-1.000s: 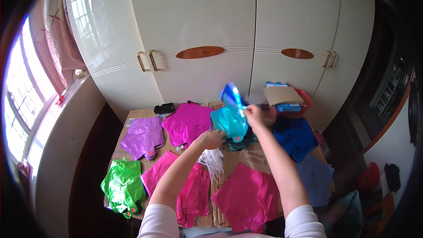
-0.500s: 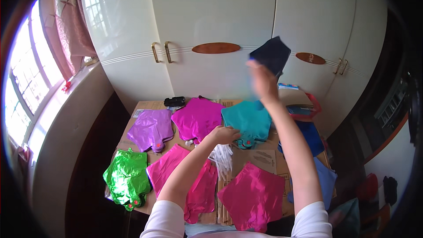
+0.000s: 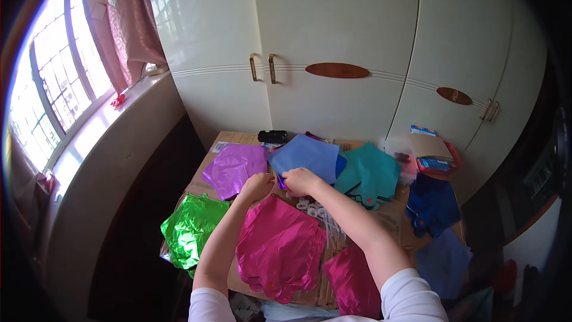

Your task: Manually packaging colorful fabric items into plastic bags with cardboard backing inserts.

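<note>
A flat blue foil balloon (image 3: 307,156), star-shaped and uninflated, lies over the magenta stack at the middle back. My right hand (image 3: 301,182) is closed at its lower left edge, fingertips bent down onto it. Beside it, my left hand (image 3: 257,187) has its fingers curled together, by the corner of the violet foil balloons (image 3: 237,167); what they pinch is hidden. A strip of purple-blue shows between the two hands. Below them spreads a pile of deep pink foil balloons (image 3: 279,250). White plastic sticks (image 3: 333,229) with round ends lie under my right forearm.
Teal balloons (image 3: 369,173) lie to the right, dark blue ones (image 3: 434,203) farther right, and green ones (image 3: 189,226) at left. A black case (image 3: 272,136) and a red-rimmed container (image 3: 454,158) stand along the back. White cupboards (image 3: 333,18) rise behind the cardboard-covered table.
My right hand has come down from the air, where it held a dark piece. Blue now covers the magenta stack. My left hand has left the teal balloons, and the view has shifted.
</note>
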Motion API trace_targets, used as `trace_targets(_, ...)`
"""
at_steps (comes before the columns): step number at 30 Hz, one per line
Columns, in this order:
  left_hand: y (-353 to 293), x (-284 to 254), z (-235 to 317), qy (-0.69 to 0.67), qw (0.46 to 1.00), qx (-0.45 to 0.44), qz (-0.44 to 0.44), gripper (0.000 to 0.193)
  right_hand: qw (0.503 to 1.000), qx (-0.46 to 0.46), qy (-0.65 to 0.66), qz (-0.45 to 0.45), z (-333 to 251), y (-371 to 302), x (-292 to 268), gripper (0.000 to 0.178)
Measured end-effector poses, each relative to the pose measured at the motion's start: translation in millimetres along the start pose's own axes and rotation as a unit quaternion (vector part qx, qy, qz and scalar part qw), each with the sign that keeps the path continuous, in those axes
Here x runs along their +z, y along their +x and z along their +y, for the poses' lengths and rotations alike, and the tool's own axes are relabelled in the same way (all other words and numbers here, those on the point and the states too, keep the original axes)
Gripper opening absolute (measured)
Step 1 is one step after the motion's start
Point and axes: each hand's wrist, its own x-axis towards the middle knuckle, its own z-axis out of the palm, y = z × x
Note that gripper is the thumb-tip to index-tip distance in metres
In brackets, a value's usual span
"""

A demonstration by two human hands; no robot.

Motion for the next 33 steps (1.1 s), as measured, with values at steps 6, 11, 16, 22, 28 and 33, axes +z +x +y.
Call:
trace_targets(6,-2.2,5.9,6.1,-0.027,0.999,0.005,-0.023,0.029,0.994,0.101,0.029,-0.038,3.1,-8.9,3.8,0.017)
trace_targets(11,-2.7,23.7,2.1,-0.013,0.999,0.026,0.016,0.029,0.943,0.255,0.204,0.067,14.2,-10.1,14.3,0.016)
trace_targets(16,-5.9,18.0,27.2,-0.038,0.991,0.079,0.099,0.026,0.906,0.296,0.274,0.128,24.6,-18.3,20.4,0.021)
trace_targets(22,2.2,24.7,20.1,-0.033,0.991,0.106,0.073,0.021,0.874,0.315,0.345,0.131,26.2,-18.9,18.5,0.026)
trace_targets(28,20.2,43.0,13.2,0.040,0.991,0.126,0.016,0.024,0.747,0.345,0.514,0.243,55.6,-22.6,34.3,0.020)
trace_targets(33,18.4,33.0,29.6,0.134,0.985,0.106,-0.031,0.043,0.668,0.419,0.484,0.380,107.4,-55.0,2.6,0.009)
